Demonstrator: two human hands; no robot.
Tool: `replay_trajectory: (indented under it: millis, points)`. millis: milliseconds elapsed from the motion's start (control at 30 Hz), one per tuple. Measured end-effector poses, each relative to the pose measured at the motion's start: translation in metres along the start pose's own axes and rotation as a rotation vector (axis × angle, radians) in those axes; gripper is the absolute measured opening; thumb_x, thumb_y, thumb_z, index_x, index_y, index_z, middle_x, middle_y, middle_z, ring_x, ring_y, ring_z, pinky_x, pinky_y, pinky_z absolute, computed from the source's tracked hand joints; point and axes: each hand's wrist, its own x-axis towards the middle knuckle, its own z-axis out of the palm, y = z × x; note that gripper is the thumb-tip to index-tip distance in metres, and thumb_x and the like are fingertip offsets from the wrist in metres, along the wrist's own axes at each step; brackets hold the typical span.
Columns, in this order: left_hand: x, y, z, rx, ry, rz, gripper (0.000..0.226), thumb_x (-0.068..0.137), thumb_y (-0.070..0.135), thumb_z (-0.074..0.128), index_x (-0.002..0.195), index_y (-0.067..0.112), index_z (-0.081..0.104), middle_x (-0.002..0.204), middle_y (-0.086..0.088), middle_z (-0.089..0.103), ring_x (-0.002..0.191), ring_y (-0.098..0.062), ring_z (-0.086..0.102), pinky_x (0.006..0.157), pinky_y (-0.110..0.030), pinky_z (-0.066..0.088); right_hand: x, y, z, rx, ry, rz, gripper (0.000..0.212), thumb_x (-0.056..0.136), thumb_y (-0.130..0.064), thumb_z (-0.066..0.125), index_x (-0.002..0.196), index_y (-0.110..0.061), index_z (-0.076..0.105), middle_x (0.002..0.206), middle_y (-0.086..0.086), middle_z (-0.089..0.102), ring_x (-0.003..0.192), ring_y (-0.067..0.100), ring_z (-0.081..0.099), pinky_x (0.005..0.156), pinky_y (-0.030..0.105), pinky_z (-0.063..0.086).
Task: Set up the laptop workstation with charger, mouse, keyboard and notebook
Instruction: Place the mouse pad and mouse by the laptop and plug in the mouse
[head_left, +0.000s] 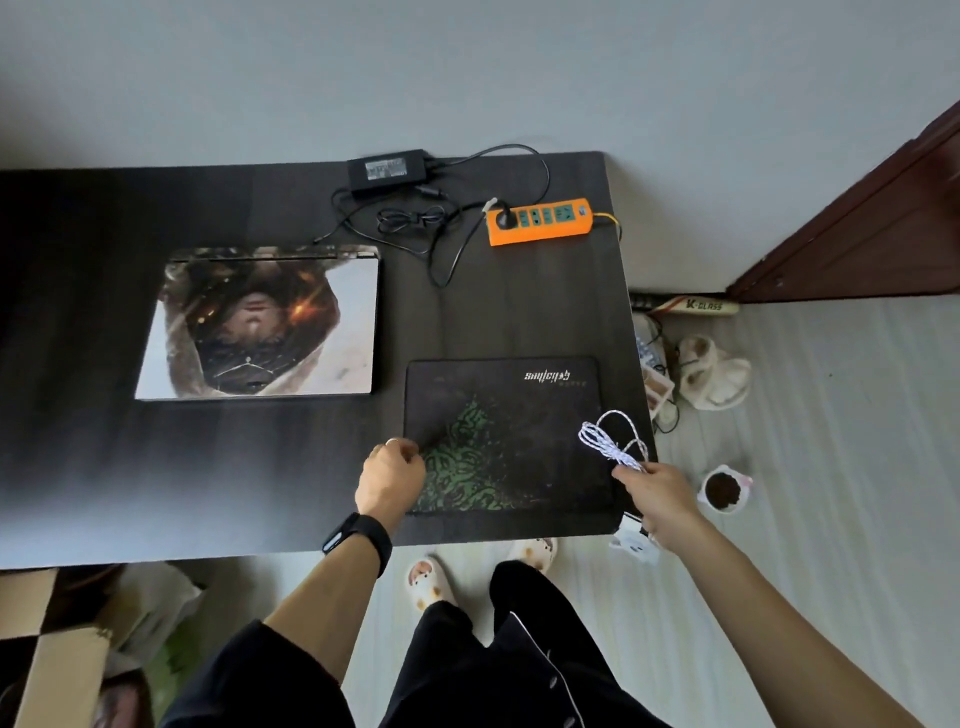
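Note:
A closed laptop (260, 325) with a picture on its lid lies on the dark desk (78, 364). Behind it sit the black charger brick (389, 169) and its tangled cable (415, 218), plugged into an orange power strip (540, 222). A black and green mouse pad (509, 436) lies at the desk's front right. My left hand (389, 475) pinches the pad's left edge. My right hand (657, 491) grips a bundled white braided cable (610, 441) over the pad's right edge, and a white object (631, 540) hangs below that hand, partly hidden.
Slippers and small clutter (711, 376) lie on the floor right of the desk, beside a small cup with dark contents (723, 489). A brown door (857, 234) stands at far right. A cardboard box (52, 649) sits at lower left under the desk edge.

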Motion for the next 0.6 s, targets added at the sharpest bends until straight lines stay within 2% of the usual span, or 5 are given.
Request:
replay_trajectory:
  millis: [133, 300, 433, 533, 600]
  points:
    - [-0.024, 0.008, 0.003, -0.025, -0.248, 0.137, 0.034, 0.089, 0.023, 0.058, 0.122, 0.025, 0.065, 0.12, 0.001, 0.069, 0.11, -0.021, 0.063, 0.094, -0.031, 0.051, -0.045, -0.023, 0.007, 0.24, -0.06, 0.049, 0.016, 0.091, -0.025, 0.069, 0.09, -0.008, 0.069, 0.069, 0.004, 0.046, 0.045, 0.014, 0.028, 0.042, 0.025, 0.019]
    - [-0.063, 0.024, 0.013, -0.01, -0.603, 0.38, 0.08, 0.073, 0.025, 0.081, 0.143, 0.026, 0.044, 0.138, 0.001, 0.052, 0.126, -0.014, 0.051, 0.103, -0.028, 0.046, -0.089, -0.054, 0.029, 0.524, -0.248, 0.125, 0.024, 0.101, -0.027, 0.058, 0.102, -0.008, 0.072, 0.074, 0.0, 0.044, 0.037, 0.006, 0.021, 0.031, 0.02, 0.017]
    - [-0.092, 0.027, 0.006, 0.024, -0.523, 0.6, 0.096, 0.06, 0.054, 0.084, 0.14, 0.037, 0.034, 0.128, 0.006, 0.05, 0.118, -0.012, 0.049, 0.1, -0.031, 0.046, -0.117, -0.074, 0.052, 0.816, -0.447, 0.207, 0.024, 0.103, -0.026, 0.053, 0.107, -0.007, 0.067, 0.064, -0.003, 0.044, 0.033, 0.003, 0.021, 0.028, 0.017, 0.016]
    - [-0.104, 0.018, -0.003, -0.047, -0.366, 0.546, 0.085, 0.063, 0.06, 0.077, 0.129, 0.032, 0.031, 0.113, 0.008, 0.056, 0.1, -0.013, 0.058, 0.079, -0.028, 0.048, -0.13, -0.082, 0.07, 0.925, -0.52, 0.223, 0.023, 0.104, -0.027, 0.05, 0.108, -0.009, 0.064, 0.061, -0.004, 0.044, 0.033, 0.003, 0.021, 0.027, 0.016, 0.016]
    - [-0.102, 0.009, -0.01, 0.005, -0.245, 0.559, 0.073, 0.068, 0.061, 0.07, 0.122, 0.031, 0.032, 0.104, 0.009, 0.057, 0.096, -0.015, 0.06, 0.077, -0.03, 0.049, -0.135, -0.085, 0.079, 0.921, -0.503, 0.205, 0.023, 0.104, -0.027, 0.051, 0.106, -0.009, 0.066, 0.064, -0.002, 0.049, 0.033, 0.004, 0.022, 0.029, 0.016, 0.018]
